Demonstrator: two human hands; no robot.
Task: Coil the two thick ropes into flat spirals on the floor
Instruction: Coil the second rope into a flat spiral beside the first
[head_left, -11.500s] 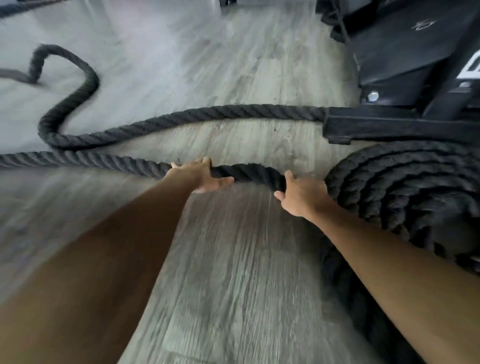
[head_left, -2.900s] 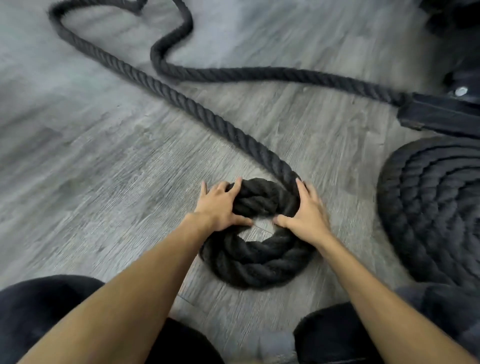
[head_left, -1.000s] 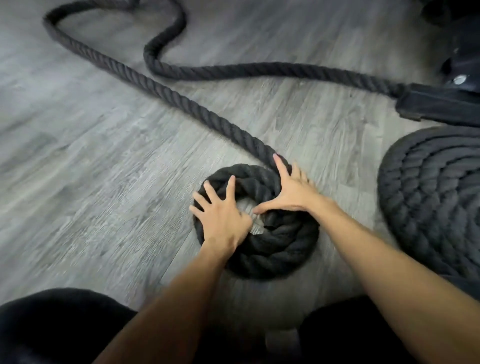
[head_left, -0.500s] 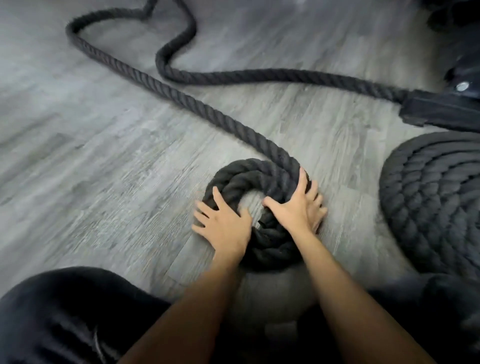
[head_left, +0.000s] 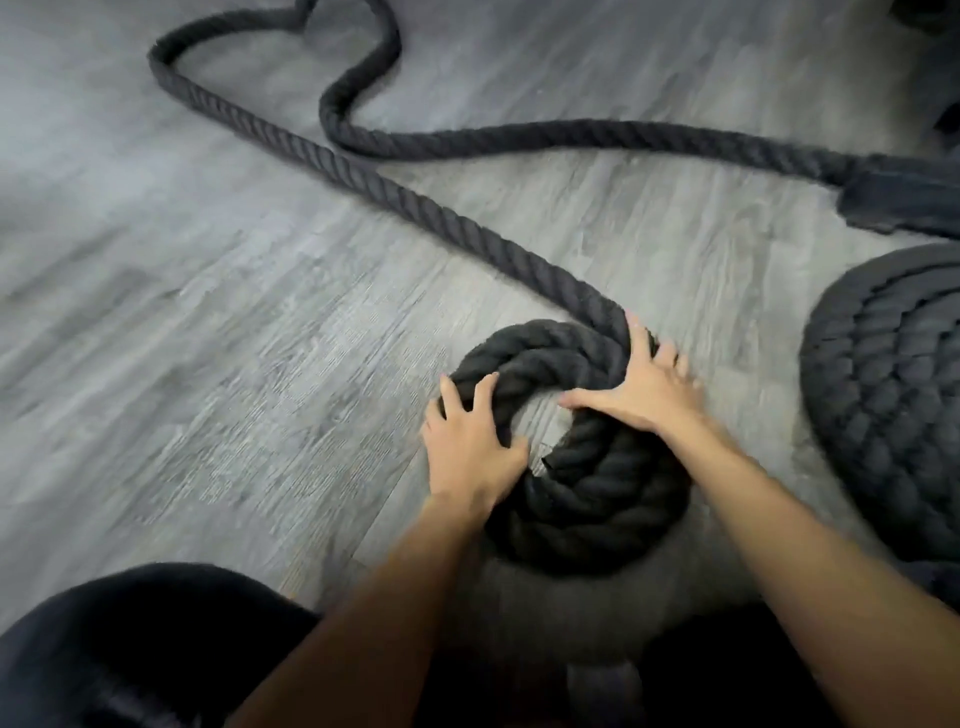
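With one spiral finished at three o'clock, we press our left hand and right hand, fingers spread, on the second coil, its long tail uncoiled.

Since holding the rope straight, I've wound its end into a small coil, and my left hand and right hand now press on its rim.
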